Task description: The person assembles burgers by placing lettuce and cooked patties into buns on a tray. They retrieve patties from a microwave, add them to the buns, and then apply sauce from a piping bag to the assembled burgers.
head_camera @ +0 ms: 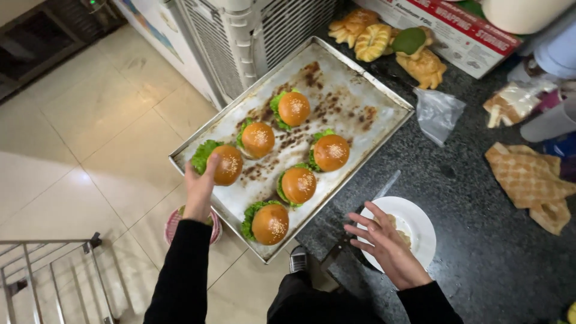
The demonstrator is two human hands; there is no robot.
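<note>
While gripped, burger (227,164), left hand (198,191) fingers (201,164) alongside

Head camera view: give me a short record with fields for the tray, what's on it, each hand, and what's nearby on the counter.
tray: worn rectangular metal baking tray, overhanging the dark stone counter
on tray: six sesame-seed burgers with green lettuce
left hand: left hand touching the burger at the tray's left edge
right hand: right hand open, fingers spread over a round white plate
nearby: knife beside the plate; clear plastic bag; checked yellow cloth
</note>
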